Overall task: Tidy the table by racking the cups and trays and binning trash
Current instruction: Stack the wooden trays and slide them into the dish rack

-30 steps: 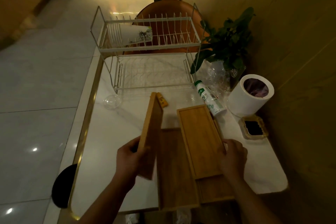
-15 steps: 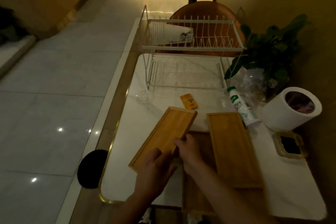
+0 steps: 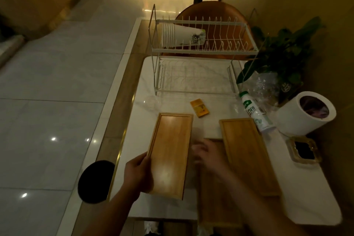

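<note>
My left hand [image 3: 138, 172] grips the left edge of a long wooden tray [image 3: 170, 153], held flat just above the white table [image 3: 310, 197]. My right hand [image 3: 206, 156] is blurred, just right of that tray, fingers loose and holding nothing. It hovers over a darker tray [image 3: 214, 193] lying at the table's near edge. A second light tray [image 3: 247, 153] rests partly on the dark one. The two-tier wire rack [image 3: 203, 51] stands at the far end, with a stack of paper cups [image 3: 180, 35] lying on its top tier.
An orange packet [image 3: 199, 107], a clear plastic cup [image 3: 152, 101] and a lying bottle [image 3: 254, 111] are before the rack. A white bin [image 3: 304, 115], crumpled plastic [image 3: 266, 88], a plant [image 3: 283, 53] and an ashtray [image 3: 303, 149] line the right side. A black stool [image 3: 95, 181] sits left.
The tray in my left hand went from standing on edge to lying flat. My right hand left the right tray, reached over to the held tray, then drew back off it.
</note>
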Available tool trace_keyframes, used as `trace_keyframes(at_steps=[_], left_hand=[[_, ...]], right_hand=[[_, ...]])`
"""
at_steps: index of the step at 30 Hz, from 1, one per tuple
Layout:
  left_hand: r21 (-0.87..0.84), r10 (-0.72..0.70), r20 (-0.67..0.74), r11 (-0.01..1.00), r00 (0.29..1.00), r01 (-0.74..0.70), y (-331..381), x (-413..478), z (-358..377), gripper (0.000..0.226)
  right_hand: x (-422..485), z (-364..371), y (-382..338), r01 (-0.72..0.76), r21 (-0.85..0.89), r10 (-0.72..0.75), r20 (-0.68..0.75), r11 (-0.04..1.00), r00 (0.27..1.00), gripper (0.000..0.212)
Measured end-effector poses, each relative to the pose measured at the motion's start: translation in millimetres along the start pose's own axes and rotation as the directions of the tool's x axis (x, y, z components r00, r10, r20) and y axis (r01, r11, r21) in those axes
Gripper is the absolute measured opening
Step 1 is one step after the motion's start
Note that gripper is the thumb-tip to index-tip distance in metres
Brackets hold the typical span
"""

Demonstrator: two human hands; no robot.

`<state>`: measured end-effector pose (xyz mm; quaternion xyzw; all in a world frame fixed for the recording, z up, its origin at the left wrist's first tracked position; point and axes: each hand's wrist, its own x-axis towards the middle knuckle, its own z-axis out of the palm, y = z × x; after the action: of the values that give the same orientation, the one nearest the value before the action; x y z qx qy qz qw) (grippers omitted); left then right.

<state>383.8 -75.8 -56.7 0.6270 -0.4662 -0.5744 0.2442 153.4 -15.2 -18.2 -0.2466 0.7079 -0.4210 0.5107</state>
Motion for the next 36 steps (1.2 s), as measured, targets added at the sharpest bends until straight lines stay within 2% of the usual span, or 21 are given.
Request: trace_keyframes(at_steps=[1, 3, 5, 6, 7, 9, 12, 15, 18, 20, 28, 31, 33, 35, 36], left_hand=[[-0.007, -0.009, -0.022, 1.000, 1.000, 0.009, -2.6, 2.2, 0.3, 0.025], [-0.009, -0.032, -0.050, 0.999, 0.998, 0.031, -9.4, 6.7, -3.1, 0.017], [0.005, -0.005, -0.055, 1.000, 0.998, 0.006, -17.3, 12.2, -5.7, 0.030], [0.020, 0.015, -0.063, 1.000, 0.998, -0.014, -20.0, 14.1, -6.2, 0.033], [0.040, 0.032, -0.071, 0.999, 0.997, -0.029, -21.5, 15.9, -6.1, 0.034], [0.069, 0.039, -0.084, 0.997, 0.996, -0.034, -24.1, 18.8, -2.9, 0.036], [0.133, 0.013, -0.133, 0.991, 0.991, 0.005, -28.3, 23.9, 6.7, 0.039], [0.255, 0.041, -0.230, 0.967, 0.972, 0.020, -30.5, 24.4, 15.5, 0.039], [0.466, 0.114, -0.265, 0.884, 0.957, 0.024, -28.6, 23.6, 18.9, 0.036], [0.536, 0.138, -0.255, 0.844, 0.957, 0.021, -25.9, 25.9, 18.8, 0.035], [0.539, 0.074, -0.289, 0.836, 0.955, 0.098, -28.4, 30.2, 16.5, 0.035], [0.648, 0.202, -0.252, 0.761, 0.946, 0.010, -30.8, 24.3, 19.6, 0.034], [0.714, 0.284, -0.163, 0.694, 0.945, -0.086, -28.9, 17.2, 28.7, 0.035], [0.641, 0.287, -0.040, 0.742, 0.957, -0.196, -18.9, 6.8, 45.4, 0.038], [0.575, 0.280, 0.027, 0.781, 0.960, -0.244, -10.3, 0.0, 55.5, 0.039]], right_hand=[[-2.7, -13.5, 1.6, 0.044, -0.078, -0.052, -0.101, 0.996, 0.994, 0.033], [-10.7, -49.6, 9.6, 0.080, -0.176, -0.136, -0.334, 0.981, 0.933, 0.029], [-20.5, -92.6, 25.0, 0.002, -0.376, -0.209, -0.511, 0.927, 0.834, 0.029], [-25.4, -113.5, 33.4, -0.079, -0.503, -0.252, -0.555, 0.860, 0.793, 0.031], [-28.3, -131.8, 41.2, -0.152, -0.595, -0.283, -0.573, 0.789, 0.769, 0.033], [-29.1, -157.1, 55.1, -0.276, -0.659, -0.241, -0.581, 0.700, 0.777, 0.038], [-24.3, -169.5, 69.3, -0.401, -0.654, -0.068, -0.569, 0.642, 0.819, 0.044], [-21.0, -167.9, 77.6, -0.417, -0.664, -0.044, -0.560, 0.621, 0.827, 0.038], [-19.3, -167.2, 79.4, -0.414, -0.649, -0.075, -0.587, 0.638, 0.806, 0.035], [-17.0, -170.2, 78.9, -0.398, -0.633, -0.078, -0.588, 0.664, 0.805, 0.034], [-12.3, -179.7, 73.8, -0.368, -0.615, -0.088, -0.583, 0.697, 0.807, 0.024], [-16.9, -178.7, 68.2, -0.275, -0.508, -0.072, -0.561, 0.816, 0.825, 0.030], [-26.1, -174.2, 57.1, -0.163, -0.332, -0.037, -0.523, 0.929, 0.851, 0.037], [-35.8, -163.1, 40.7, -0.043, -0.171, -0.048, -0.495, 0.984, 0.867, 0.038], [-39.7, -154.4, 31.2, 0.005, -0.161, -0.085, -0.491, 0.987, 0.867, 0.036]])
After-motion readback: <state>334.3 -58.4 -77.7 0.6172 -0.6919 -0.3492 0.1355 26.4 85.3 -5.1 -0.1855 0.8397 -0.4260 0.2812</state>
